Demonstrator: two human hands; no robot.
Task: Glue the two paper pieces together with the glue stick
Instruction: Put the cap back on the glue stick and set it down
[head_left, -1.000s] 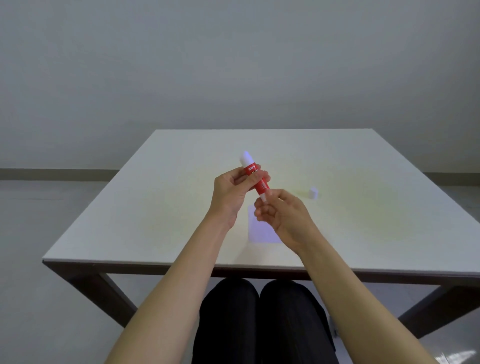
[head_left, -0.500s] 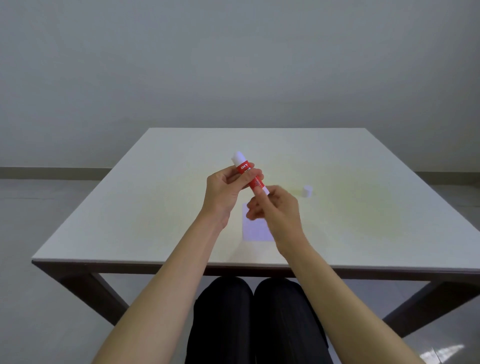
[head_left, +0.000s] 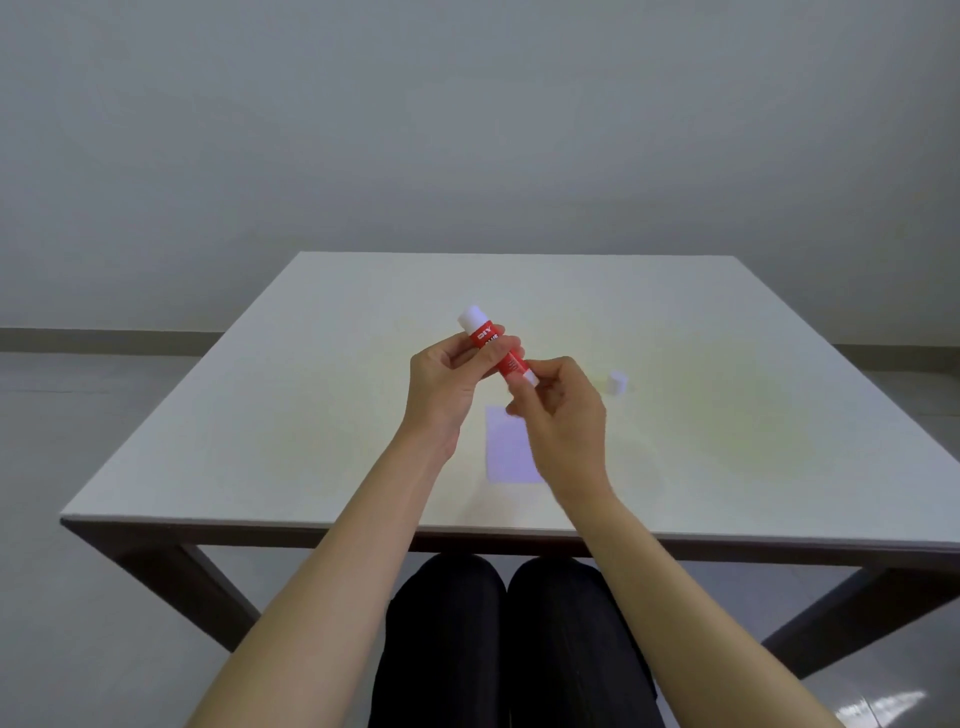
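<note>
Red and white, the glue stick is held in the air above the middle of the worktop, tilted so that its white upper end points up and toward the far edge and its lower white end points down toward the near edge. The left hand is closed around the red barrel, thumb on the near side and fingers wrapped over the label. The right hand pinches the stick's lower white end between thumb and fingertips; the remaining fingers are curled in toward the palm. Both forearms reach in from the near edge, bare, and meet over the centre.

Below the hands, flat on the worktop, lies a pale paper piece, upright in its long direction and nearer the near edge than the far one; the right hand and wrist cover its right part, so whether one sheet or two lie there cannot be told. To the right of the hands, apart from them and from the paper, a small white cap stands on the worktop, roughly midway between near and far edges.

The worktop itself is pale cream with a dark frame and dark legs beneath. Under its near edge show the person's knees in black trousers.
</note>
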